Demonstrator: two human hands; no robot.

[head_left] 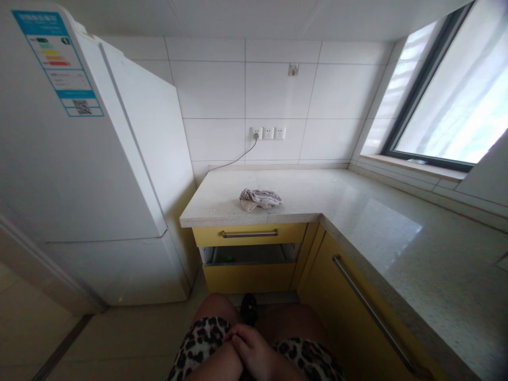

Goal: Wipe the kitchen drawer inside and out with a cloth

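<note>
Leftmost, a white fridge (130, 137) takes up the side, with a blue-edged energy label (59, 63) high on its door; at its foot lies pale floor (130, 333). Next come the seated person's legs, in leopard-print clothing (206, 338); the left hand (234, 355) lies in the lap and shows only in small part, so I cannot tell how its fingers are set. Beyond the knees, a yellow upper drawer (210, 237) with a bar handle is closed under the counter; below it the lower drawer (250, 278) is partly pulled out, its inside showing, with a small green thing (229, 258) in it; a dark shoe (248, 308) shows between the knees. The right hand (256, 349) lies across the left wrist, its fingers loosely bent over it; whether they grip or merely rest, I cannot tell. Well apart from both hands, above the drawers, a crumpled greyish cloth (261, 199) lies on the pale counter (222, 193), near its front edge; on the tiled wall behind, a plug fills the first of three sockets (268, 133), its grey cable (234, 161) running down leftward; higher up is a small hook (293, 69). To the right, the counter turns the corner above a yellow cabinet door (337, 296) with a long bar handle (373, 312); farthest right, a dark-framed window (456, 106) lets in bright light.
</note>
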